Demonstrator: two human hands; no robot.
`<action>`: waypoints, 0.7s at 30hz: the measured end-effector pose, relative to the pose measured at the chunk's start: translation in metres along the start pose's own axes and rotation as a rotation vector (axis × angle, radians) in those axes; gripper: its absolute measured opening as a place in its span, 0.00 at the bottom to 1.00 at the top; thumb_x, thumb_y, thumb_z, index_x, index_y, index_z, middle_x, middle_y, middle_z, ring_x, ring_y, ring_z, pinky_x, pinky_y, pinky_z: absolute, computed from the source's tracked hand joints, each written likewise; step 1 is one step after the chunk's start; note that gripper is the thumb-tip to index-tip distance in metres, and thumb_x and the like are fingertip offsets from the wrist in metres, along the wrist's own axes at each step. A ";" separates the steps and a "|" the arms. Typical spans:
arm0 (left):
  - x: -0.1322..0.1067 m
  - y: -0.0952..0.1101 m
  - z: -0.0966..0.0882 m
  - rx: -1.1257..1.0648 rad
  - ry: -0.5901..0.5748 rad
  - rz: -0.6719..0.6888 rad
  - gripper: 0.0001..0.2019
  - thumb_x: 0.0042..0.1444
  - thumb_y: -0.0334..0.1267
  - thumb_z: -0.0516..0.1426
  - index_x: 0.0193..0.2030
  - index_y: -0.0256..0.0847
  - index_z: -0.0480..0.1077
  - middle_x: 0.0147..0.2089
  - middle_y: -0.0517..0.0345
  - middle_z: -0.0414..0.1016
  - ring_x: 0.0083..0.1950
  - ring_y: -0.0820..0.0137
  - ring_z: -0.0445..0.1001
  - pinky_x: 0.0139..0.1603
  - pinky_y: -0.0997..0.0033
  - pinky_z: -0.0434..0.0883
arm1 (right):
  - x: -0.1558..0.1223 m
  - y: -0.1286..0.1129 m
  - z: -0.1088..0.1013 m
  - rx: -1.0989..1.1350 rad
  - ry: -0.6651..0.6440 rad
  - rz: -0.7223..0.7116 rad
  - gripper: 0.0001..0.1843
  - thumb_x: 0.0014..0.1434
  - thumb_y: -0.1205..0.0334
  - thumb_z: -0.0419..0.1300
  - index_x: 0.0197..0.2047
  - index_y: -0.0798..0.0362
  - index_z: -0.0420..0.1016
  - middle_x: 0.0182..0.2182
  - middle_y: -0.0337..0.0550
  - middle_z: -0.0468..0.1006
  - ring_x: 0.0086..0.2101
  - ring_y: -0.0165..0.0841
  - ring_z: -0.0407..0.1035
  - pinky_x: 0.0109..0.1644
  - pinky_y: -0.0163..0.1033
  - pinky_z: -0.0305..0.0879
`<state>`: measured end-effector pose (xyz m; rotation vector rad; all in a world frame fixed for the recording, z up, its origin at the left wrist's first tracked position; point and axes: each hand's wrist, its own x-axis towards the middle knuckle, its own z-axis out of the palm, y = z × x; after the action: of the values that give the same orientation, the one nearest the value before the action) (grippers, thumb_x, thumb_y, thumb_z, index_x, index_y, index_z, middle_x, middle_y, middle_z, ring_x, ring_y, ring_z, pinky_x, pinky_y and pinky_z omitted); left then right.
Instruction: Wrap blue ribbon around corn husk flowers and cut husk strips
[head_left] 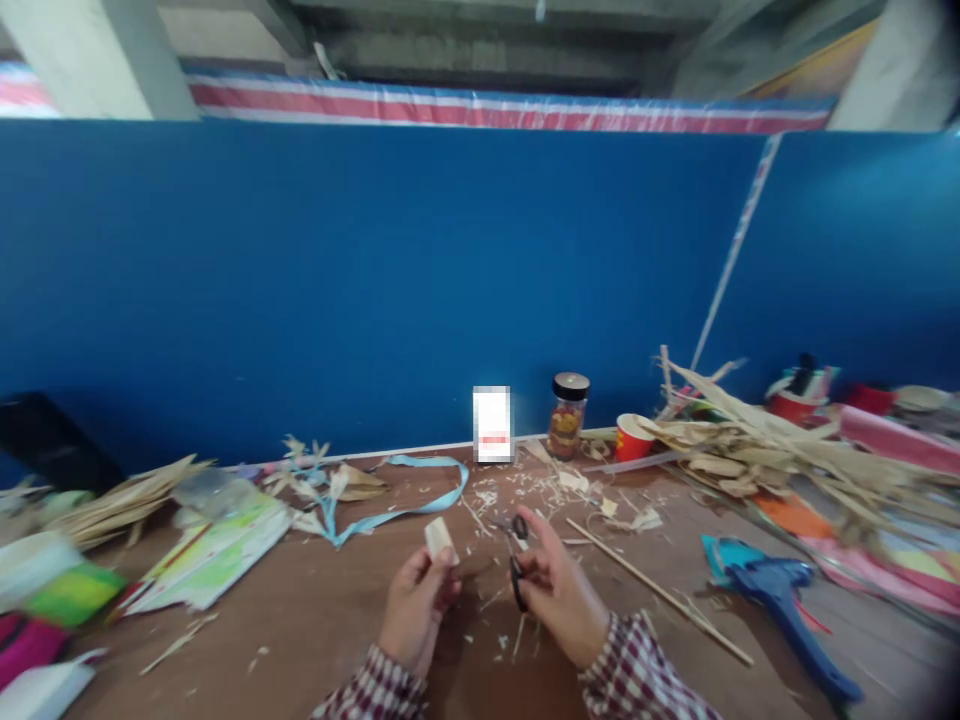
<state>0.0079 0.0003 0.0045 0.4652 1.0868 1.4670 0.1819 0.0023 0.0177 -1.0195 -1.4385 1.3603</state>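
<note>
A blue partition [375, 280] rises behind a brown desk [300, 650] strewn with pale clippings [487, 497]. Over the middle of the near part, the left hand [415, 610] has its grip pinched on a small pale piece [436, 538], the thumb lying over its lower end. Just beside it, the right hand [562, 595] has its grip around black-handled scissors [516, 578], its index finger stretched forward; the blades are too blurred to read. Right of that hand, a thin stick [660, 592] lies slantwise, and farther right rests a blue glue gun [780, 590]. Beyond the hands, a light-blue ribbon [450, 497] curls to the left, while a dark-lidded jar [568, 425] and a red cup [634, 440] stand near the partition. Dried husks [750, 430] are heaped at far right; a bundle of dry leaves [131, 505] lies at far left, near a green-and-white sheet [214, 560].
</note>
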 end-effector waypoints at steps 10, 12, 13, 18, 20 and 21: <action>0.002 -0.014 0.003 0.086 -0.053 0.063 0.19 0.35 0.47 0.65 0.28 0.33 0.69 0.20 0.64 0.65 0.20 0.80 0.61 0.22 0.77 0.65 | 0.005 0.012 -0.010 -0.004 -0.100 0.103 0.30 0.50 0.53 0.59 0.55 0.51 0.60 0.34 0.45 0.74 0.36 0.37 0.70 0.40 0.42 0.67; 0.002 -0.017 0.003 0.103 -0.039 0.095 0.19 0.36 0.48 0.64 0.28 0.33 0.70 0.20 0.63 0.65 0.20 0.79 0.61 0.23 0.76 0.65 | 0.003 0.011 -0.009 0.167 -0.039 0.190 0.34 0.48 0.51 0.61 0.57 0.47 0.58 0.35 0.45 0.74 0.34 0.37 0.70 0.35 0.41 0.68; 0.002 -0.019 0.004 0.120 -0.034 0.130 0.19 0.37 0.48 0.64 0.28 0.33 0.70 0.21 0.63 0.65 0.20 0.79 0.61 0.23 0.76 0.65 | 0.001 0.011 -0.008 0.247 -0.022 0.247 0.34 0.47 0.51 0.62 0.56 0.46 0.59 0.36 0.46 0.74 0.34 0.37 0.71 0.34 0.41 0.69; -0.001 -0.022 0.007 0.210 -0.052 0.179 0.18 0.38 0.48 0.63 0.27 0.33 0.70 0.20 0.62 0.65 0.20 0.77 0.61 0.22 0.74 0.64 | -0.003 0.022 -0.008 0.318 0.001 0.398 0.33 0.38 0.51 0.67 0.50 0.42 0.67 0.35 0.49 0.76 0.32 0.41 0.72 0.29 0.42 0.69; -0.002 -0.020 0.007 0.203 -0.057 0.156 0.18 0.38 0.48 0.63 0.27 0.33 0.70 0.20 0.62 0.64 0.19 0.77 0.61 0.22 0.74 0.64 | -0.001 0.033 -0.011 0.281 0.018 0.421 0.34 0.37 0.50 0.67 0.51 0.41 0.67 0.35 0.50 0.76 0.33 0.42 0.72 0.28 0.42 0.68; -0.002 -0.020 0.007 0.195 -0.061 0.147 0.17 0.37 0.48 0.63 0.26 0.34 0.70 0.20 0.62 0.64 0.19 0.78 0.61 0.22 0.74 0.63 | 0.000 0.039 -0.013 0.278 0.023 0.439 0.34 0.37 0.50 0.67 0.50 0.41 0.68 0.35 0.50 0.76 0.34 0.42 0.72 0.28 0.42 0.68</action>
<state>0.0253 -0.0018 -0.0075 0.7360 1.1727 1.4700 0.1938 0.0079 -0.0209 -1.2009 -1.0017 1.7958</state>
